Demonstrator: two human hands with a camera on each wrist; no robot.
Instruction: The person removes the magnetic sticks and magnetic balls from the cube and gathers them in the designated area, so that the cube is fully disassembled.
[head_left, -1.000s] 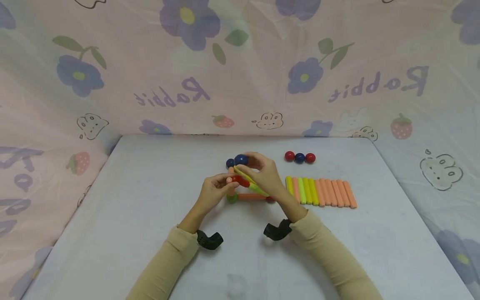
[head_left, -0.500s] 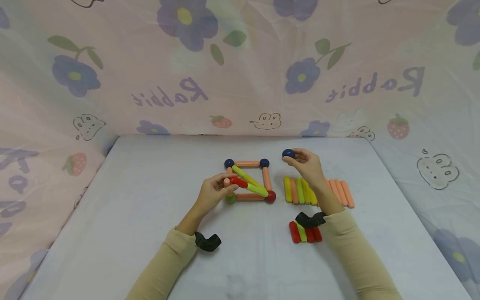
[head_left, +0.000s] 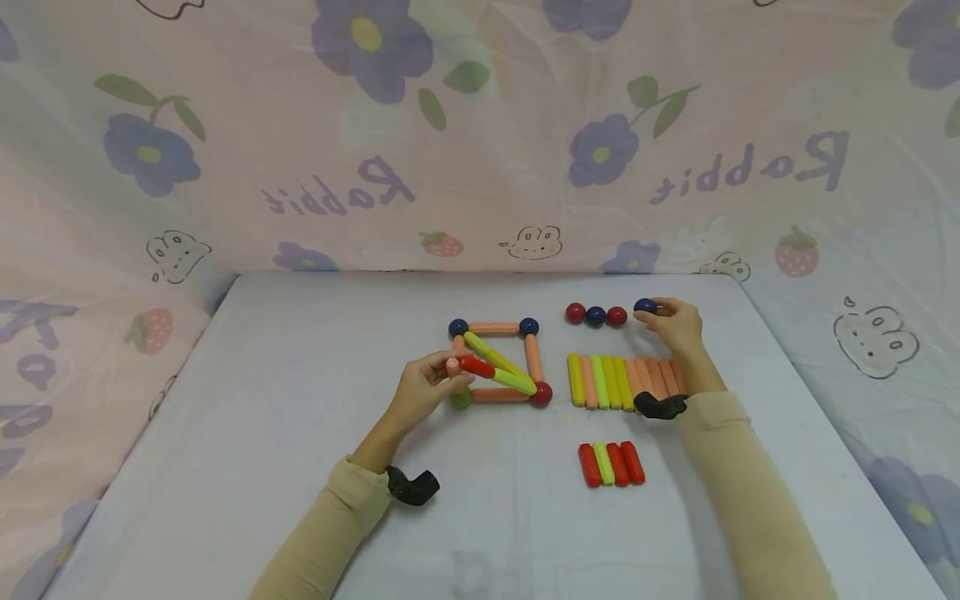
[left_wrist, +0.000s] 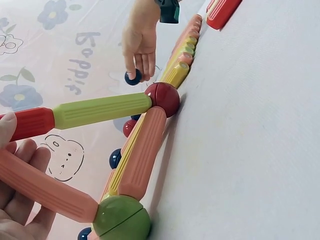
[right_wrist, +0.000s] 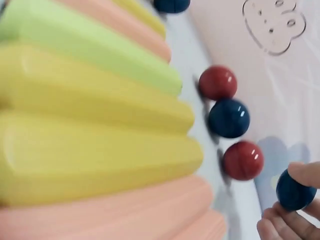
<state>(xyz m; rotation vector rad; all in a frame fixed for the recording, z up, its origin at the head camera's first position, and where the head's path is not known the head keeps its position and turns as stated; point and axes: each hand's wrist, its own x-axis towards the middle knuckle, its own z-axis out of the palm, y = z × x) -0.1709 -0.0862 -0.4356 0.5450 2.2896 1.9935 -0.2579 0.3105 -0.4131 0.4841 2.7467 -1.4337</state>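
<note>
At the magnetic-stick frame, my left hand (head_left: 422,392) grips a salmon stick (left_wrist: 50,187) standing up from a green ball (left_wrist: 121,217), and its thumb presses a red stick (left_wrist: 32,124). That red stick meets a lime stick (left_wrist: 102,110) slanting down to a red ball (left_wrist: 162,100). Salmon sticks and balls form a square on the table, with a yellow stick (head_left: 498,354) running diagonally across it. My right hand (head_left: 678,329) pinches a dark blue ball (right_wrist: 295,192) between thumb and fingers, just right of the ball row.
Two red balls and one blue ball (head_left: 596,316) lie in a row at the back right. Before them, several yellow, lime and salmon sticks (head_left: 622,383) lie side by side. Nearer stand short red sticks (head_left: 588,465) and a lime one (head_left: 603,463). Patterned cloth (head_left: 480,167) hangs behind.
My right hand has carried the blue ball from the frame rightward, past the row of balls. The left hand stays almost still, holding the sticks.
</note>
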